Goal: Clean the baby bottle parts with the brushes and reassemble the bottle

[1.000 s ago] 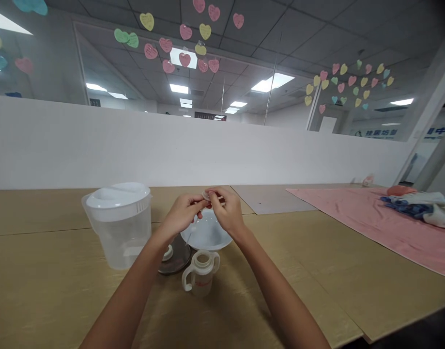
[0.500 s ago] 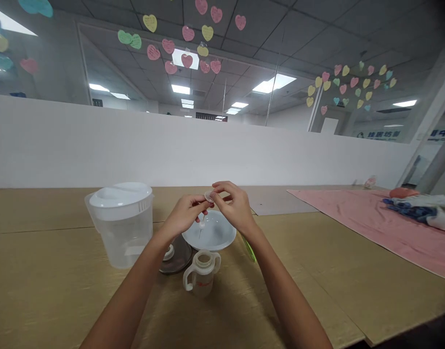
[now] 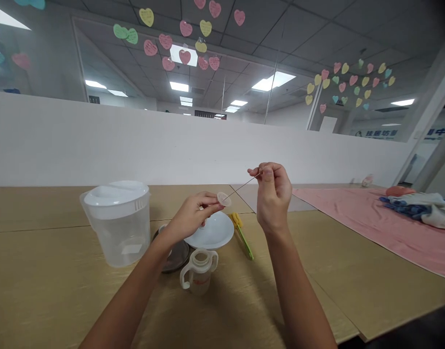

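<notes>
My left hand (image 3: 196,212) pinches a small round translucent disc (image 3: 224,198) above a white bowl (image 3: 211,232). A thin dark rod (image 3: 242,186) runs from the disc up to my right hand (image 3: 274,194), whose fingers are closed on its upper end. Below the hands a translucent two-handled cup (image 3: 199,278) stands upright with its top open. Behind my left wrist lies a dark round tray (image 3: 178,257), partly hidden, with a small white part on it. A green and yellow brush (image 3: 244,237) rests right of the bowl.
A large clear pitcher with a white lid (image 3: 118,223) stands on the wooden table (image 3: 44,281) at the left. On the right lies a pink cloth (image 3: 356,213) with bunched fabric (image 3: 418,206) on it. A white partition (image 3: 171,150) runs behind the table.
My right hand has moved up and right, away from the disc, and the thin rod is now stretched between the hands. My left hand and the disc have shifted slightly right.
</notes>
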Available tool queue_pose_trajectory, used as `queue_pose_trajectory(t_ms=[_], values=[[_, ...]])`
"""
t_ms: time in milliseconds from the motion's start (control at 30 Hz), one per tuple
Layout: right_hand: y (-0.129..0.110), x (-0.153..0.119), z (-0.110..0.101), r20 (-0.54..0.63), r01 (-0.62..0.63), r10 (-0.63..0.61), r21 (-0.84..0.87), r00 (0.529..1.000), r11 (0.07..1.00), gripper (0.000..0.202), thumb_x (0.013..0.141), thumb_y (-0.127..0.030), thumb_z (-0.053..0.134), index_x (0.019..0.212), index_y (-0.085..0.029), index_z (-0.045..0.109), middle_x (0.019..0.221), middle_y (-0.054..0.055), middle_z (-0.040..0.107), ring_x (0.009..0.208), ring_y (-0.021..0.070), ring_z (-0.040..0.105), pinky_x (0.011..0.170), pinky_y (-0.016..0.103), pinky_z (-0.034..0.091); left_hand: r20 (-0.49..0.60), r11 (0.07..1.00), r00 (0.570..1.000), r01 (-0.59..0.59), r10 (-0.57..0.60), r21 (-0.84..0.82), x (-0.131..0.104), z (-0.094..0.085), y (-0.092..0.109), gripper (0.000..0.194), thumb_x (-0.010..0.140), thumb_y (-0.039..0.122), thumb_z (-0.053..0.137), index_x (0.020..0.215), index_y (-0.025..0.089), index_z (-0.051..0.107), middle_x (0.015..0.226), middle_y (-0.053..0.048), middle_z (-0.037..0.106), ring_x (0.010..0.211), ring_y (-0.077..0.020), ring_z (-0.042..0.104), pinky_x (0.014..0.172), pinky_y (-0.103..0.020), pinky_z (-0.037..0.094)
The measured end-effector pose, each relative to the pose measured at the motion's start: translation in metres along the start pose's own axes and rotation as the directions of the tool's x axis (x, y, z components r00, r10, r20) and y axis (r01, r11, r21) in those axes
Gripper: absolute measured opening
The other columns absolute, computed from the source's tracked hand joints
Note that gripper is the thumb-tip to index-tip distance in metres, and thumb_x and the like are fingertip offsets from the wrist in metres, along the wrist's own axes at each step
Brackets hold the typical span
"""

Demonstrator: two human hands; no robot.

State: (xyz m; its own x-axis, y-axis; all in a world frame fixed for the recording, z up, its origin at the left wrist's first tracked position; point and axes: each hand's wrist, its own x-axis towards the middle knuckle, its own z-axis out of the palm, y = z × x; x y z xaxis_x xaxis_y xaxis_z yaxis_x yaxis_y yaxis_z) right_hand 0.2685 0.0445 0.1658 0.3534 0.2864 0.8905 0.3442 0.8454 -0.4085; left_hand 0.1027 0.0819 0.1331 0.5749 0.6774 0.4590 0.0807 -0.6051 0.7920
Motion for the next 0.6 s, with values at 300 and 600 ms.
queue_pose_trajectory(t_ms=[300,600], values=[[0.0,0.014,-0.013,-0.096,-0.043,0.058,0.15,0.994,0.988,0.02,0.086,-0.039,0.047,0.077,-0.021,0.044,0.073,-0.003,0.047,0.069,0.0089,0.054,0.082,0.034,0.05,0.003,0.99,1.0,-0.016,0.016,0.139,0.003,-0.007,-0.013,0.034,0.081,0.045,0.05,0.09,0.019,0.07,0.099,-0.005,0.063,0.077,-0.0148,0.056,0.056,-0.02,0.043],[0.009,0.041,-0.068,-0.426,0.015,0.022,0.085,0.905,0.996,0.018,0.083,-0.035,0.051,0.074,-0.021,0.043,0.06,-0.008,0.04,0.047,0.0055,0.043,0.042,0.017,0.039,-0.011,0.817,0.993,0.104,-0.119,0.567,0.009,-0.008,-0.046,0.03,0.081,0.036,0.045,0.081,0.018,0.07,0.075,-0.006,0.068,0.066,-0.0178,0.057,0.059,-0.025,0.035]])
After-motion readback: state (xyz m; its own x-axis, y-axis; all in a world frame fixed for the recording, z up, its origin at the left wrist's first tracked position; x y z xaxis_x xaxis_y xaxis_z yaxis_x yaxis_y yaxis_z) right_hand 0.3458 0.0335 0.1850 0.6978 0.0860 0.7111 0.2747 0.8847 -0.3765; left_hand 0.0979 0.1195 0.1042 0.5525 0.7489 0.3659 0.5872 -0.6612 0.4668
